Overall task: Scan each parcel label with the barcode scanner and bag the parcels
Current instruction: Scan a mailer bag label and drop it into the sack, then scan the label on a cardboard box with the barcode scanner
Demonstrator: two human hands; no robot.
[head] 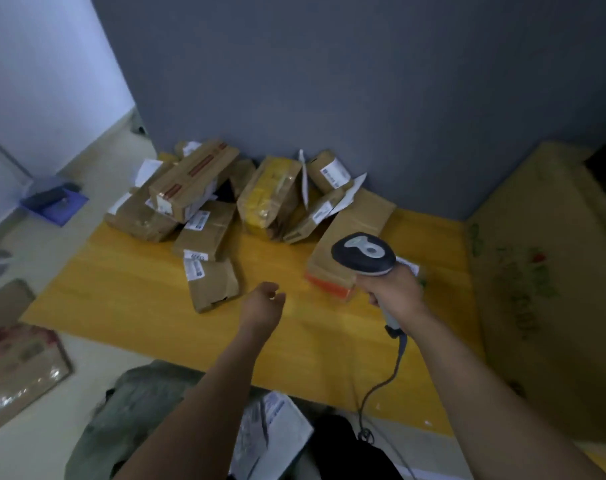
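The parcels (pixel 190 188) were heaped at the far edge of the desk (pixel 138 306), against the grey wall (pixel 329 81). This left the near half of the desk bare, probably as working space for scanning. Most were brown cardboard boxes, and several printed labels faced upward or outward, where they could be read without turning the box. The barcode scanner (pixel 363 252) was gripped by its handle in the right hand (pixel 393 292), with the fingers wrapped round the grip. Its head was raised above a long box (pixel 353 230) with an orange end and pointed forward and down toward the heap. The trigger finger was hidden, so it could not be told whether a scan was being fired. The cable (pixel 395 368) was left slack, hanging from the handle over the near edge of the desk, which allowed the scanner to be swung freely. The left hand (pixel 263 299) was held out over the bare desk with its fingers loosely curled and nothing in them. It was just beside a small box (pixel 213 289) whose label (pixel 194 270) lay on top. That box was judged to be the next 1 to be picked up and presented to the scanner. A grey-green bag (pixel 131 410) lay below the near edge, close to the person, so that a scanned parcel could be dropped into it with little reach. 1 white mailer (pixel 277 424) lay at its opening. Whether the mailer was inside the bag or only on it could not be told.
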